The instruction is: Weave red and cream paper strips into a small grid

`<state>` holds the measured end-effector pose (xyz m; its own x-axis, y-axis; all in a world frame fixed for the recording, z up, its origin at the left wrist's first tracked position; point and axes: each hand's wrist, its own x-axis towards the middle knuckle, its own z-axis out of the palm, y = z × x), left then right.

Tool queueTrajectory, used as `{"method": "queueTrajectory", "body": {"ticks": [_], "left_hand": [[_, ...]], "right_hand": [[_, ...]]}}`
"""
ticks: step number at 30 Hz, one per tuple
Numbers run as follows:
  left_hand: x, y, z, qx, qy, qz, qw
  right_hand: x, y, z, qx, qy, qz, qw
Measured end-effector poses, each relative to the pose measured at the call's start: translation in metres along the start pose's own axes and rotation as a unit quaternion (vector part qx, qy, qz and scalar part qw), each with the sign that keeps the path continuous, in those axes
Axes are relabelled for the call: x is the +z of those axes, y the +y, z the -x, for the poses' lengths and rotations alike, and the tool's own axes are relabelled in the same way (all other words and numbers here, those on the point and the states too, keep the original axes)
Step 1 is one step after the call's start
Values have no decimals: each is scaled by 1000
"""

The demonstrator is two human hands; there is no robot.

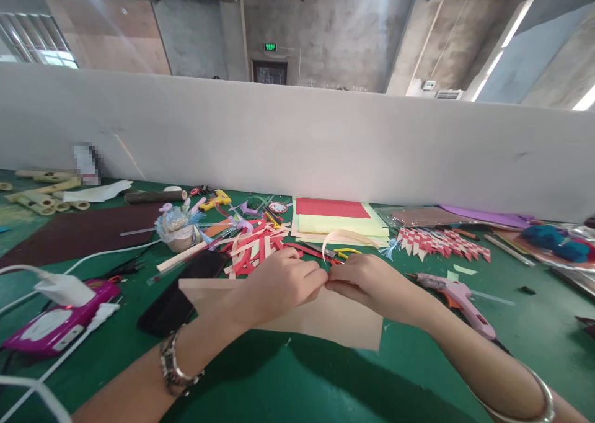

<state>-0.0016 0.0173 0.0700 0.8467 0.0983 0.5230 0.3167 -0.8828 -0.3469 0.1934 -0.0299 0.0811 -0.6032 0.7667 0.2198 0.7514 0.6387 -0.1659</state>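
My left hand [286,283] and my right hand [369,281] meet fingertip to fingertip in the middle, both closed in a pinch. Between them they hold a narrow peach paper strip [344,232], whose free part curls up and over to the right. The pinched end is hidden by my fingers. Beneath both hands is a peach paper sheet [344,320], partly covered by my left forearm. Just beyond, a heap of red and peach paper strips [263,244] lies by my left hand, and yellow-handled pliers or scissors [346,250] lie near my right.
A pink glue gun [465,299] rests at right, below a woven red-and-white paper piece [439,243]. Stacked coloured paper [334,209] lies at the back. At left are a black phone-like slab [167,305], a purple power strip [60,324] with cables, and bamboo pieces [41,200].
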Motion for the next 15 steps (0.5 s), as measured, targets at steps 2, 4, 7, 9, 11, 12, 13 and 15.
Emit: {"method": "queueTrajectory", "body": {"ticks": [2, 4, 7, 9, 11, 12, 13, 15], "left_hand": [[5, 3, -2, 15, 40, -44, 998], [7, 1, 1, 19, 62, -73, 995], [1, -12, 15, 21, 50, -90, 994], [-4, -26, 30, 16, 26, -89, 996], [-10, -42, 50, 11, 9, -105, 994], [-13, -50, 61, 0, 6, -120, 993], [-16, -58, 72, -11, -5, -132, 991], [-22, -73, 93, -66, -21, -148, 987]], "right_hand": [[0, -1, -1, -6, 10, -5, 1000], [-1, 1, 1, -12, 10, -20, 1000], [-4, 8, 8, -8, 13, -55, 998], [-7, 14, 15, 10, 19, -75, 997], [-11, 20, 23, 27, 22, -82, 996], [-14, 23, 28, 32, 22, -82, 996], [-17, 26, 32, 37, 22, -81, 996], [-22, 32, 41, 48, 25, -74, 996]]}}
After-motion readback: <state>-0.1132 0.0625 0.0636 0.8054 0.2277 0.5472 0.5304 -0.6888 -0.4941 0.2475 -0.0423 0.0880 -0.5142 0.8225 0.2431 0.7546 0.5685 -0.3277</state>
